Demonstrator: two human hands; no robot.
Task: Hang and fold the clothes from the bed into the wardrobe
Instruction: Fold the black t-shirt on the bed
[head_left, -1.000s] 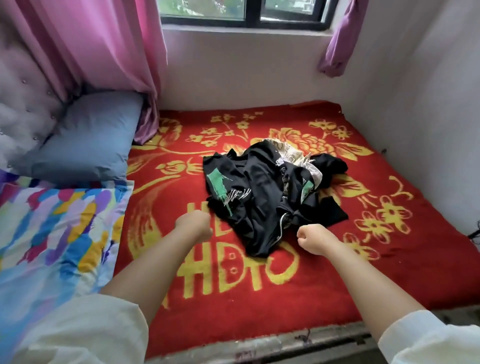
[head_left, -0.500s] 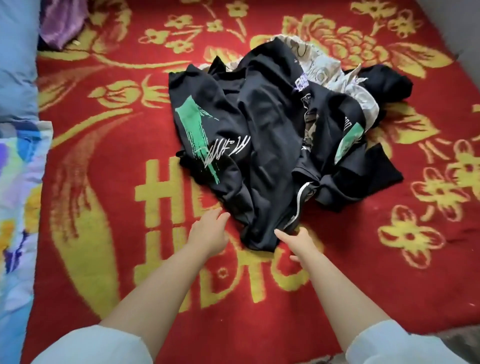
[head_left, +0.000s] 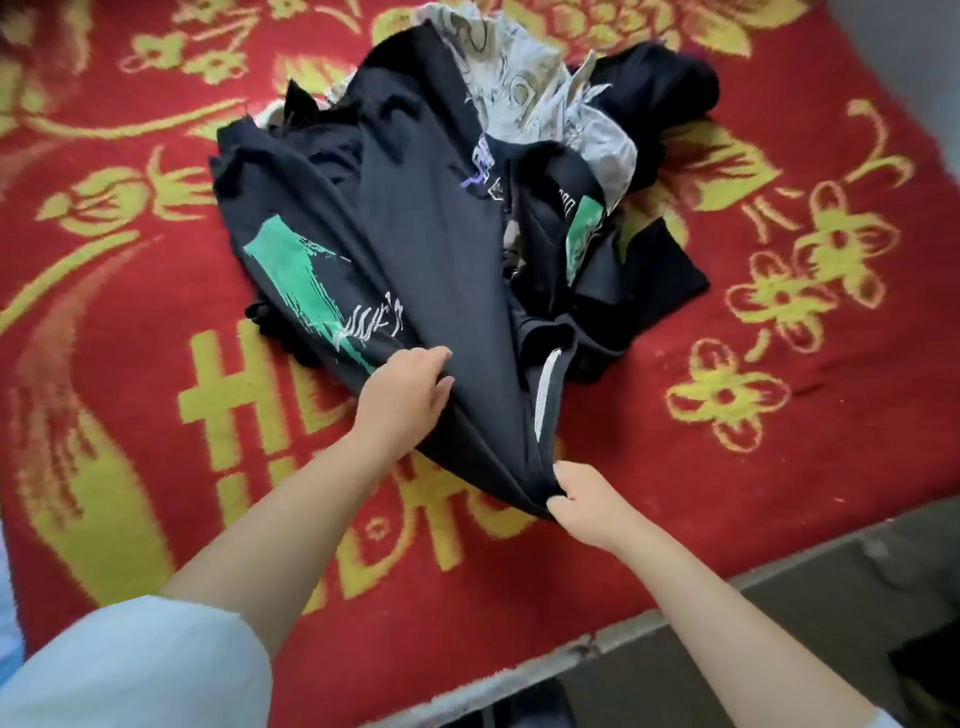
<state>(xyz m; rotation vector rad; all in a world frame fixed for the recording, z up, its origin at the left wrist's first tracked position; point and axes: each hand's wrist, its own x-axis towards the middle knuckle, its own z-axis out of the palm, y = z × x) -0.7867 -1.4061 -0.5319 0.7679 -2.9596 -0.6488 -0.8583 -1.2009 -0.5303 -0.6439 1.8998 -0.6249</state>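
The right hand (head_left: 587, 501) pinches the near hem of the black garment (head_left: 441, 270); the left hand (head_left: 402, 397) grips its fabric just beyond, likely to separate it from the clothes pile (head_left: 561, 156) lying farther back on the red bedspread (head_left: 779, 415).

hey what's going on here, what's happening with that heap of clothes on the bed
A person is starting on the clothes pile on the red and yellow blanket. Both hands grip the near edge of the black garment with a green print: the left hand beside the print, the right hand pinching the hem. Nothing looks folded or hung yet.
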